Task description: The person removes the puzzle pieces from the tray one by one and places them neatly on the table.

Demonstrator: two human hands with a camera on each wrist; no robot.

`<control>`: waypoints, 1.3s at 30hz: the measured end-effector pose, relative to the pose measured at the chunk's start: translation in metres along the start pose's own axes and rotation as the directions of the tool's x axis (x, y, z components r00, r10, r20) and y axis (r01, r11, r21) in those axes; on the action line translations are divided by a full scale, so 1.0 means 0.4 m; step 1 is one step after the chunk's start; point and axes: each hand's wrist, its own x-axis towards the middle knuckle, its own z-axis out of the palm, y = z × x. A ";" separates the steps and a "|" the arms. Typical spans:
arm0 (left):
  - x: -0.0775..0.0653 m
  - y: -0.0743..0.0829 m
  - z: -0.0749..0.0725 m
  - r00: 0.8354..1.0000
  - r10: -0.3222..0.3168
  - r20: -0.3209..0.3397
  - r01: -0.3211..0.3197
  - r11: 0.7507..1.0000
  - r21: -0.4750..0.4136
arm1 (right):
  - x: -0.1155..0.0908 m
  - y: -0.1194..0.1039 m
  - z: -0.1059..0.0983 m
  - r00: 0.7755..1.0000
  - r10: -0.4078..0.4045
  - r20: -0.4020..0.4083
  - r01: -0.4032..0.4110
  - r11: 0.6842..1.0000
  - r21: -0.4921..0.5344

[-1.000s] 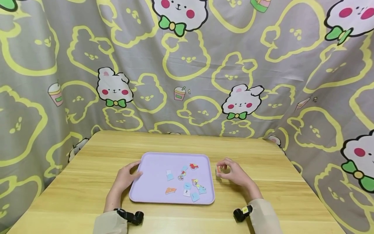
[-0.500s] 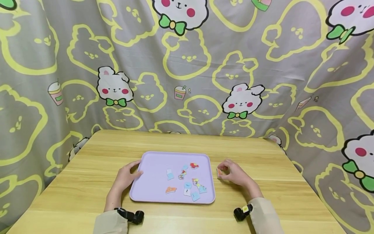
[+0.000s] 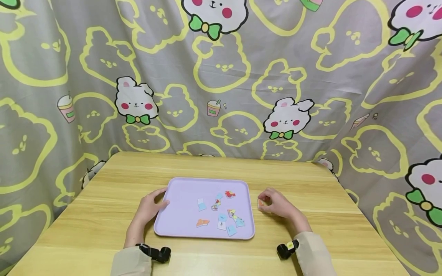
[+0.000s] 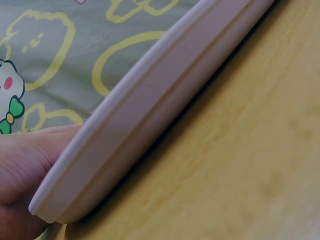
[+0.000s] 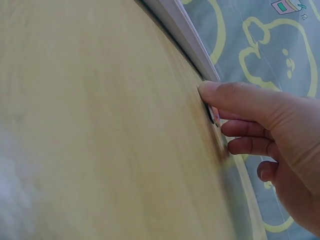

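Note:
A lilac tray lies on the wooden table. My left hand grips its left edge, the thumb over the rim; in the left wrist view the tray's side wall hides most of the fingers. Just outside the tray's right edge, my right hand pinches an orange puzzle piece between thumb and fingers, close over the table. Only a sliver of that piece shows in the right wrist view. Inside the tray are several loose flat puzzle pieces: an orange one, a red one, and blue-and-white ones.
The pale wood table extends around the tray on all sides. A grey curtain with yellow outlines and rabbit prints hangs behind and at both sides. Black wrist cameras sit at both cuffs.
The right hand has shifted very slightly to the right with the orange piece, which has turned a little in the fingers. The left hand stays at the tray's edge.

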 end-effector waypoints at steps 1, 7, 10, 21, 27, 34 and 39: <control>0.001 0.000 -0.001 1.000 0.003 0.000 -0.003 1.000 0.001 | 0.000 0.000 0.000 1.000 0.003 0.001 -0.003 1.000 -0.001; 0.003 0.002 -0.006 1.000 0.006 0.001 -0.006 1.000 0.000 | 0.002 -0.002 -0.001 1.000 0.011 -0.008 -0.011 1.000 0.001; 0.003 0.002 -0.006 1.000 0.007 0.003 -0.007 1.000 -0.001 | 0.000 -0.002 0.000 1.000 0.013 -0.007 -0.013 1.000 0.004; 0.004 -0.003 -0.004 1.000 0.011 0.003 -0.011 1.000 0.004 | -0.013 -0.017 0.007 0.997 0.050 -0.051 -0.046 0.996 0.077; 0.007 -0.005 -0.003 1.000 0.012 0.003 -0.012 1.000 0.009 | -0.009 -0.038 0.014 0.999 -0.014 -0.051 0.019 0.995 0.103; 0.005 -0.006 -0.002 1.000 0.007 0.004 -0.007 1.000 0.004 | -0.005 -0.071 0.024 0.995 -0.099 -0.020 0.101 0.990 0.096; 0.001 -0.008 -0.002 1.000 0.007 0.004 -0.007 1.000 -0.001 | -0.003 -0.095 0.032 0.992 -0.122 0.003 0.122 0.990 0.075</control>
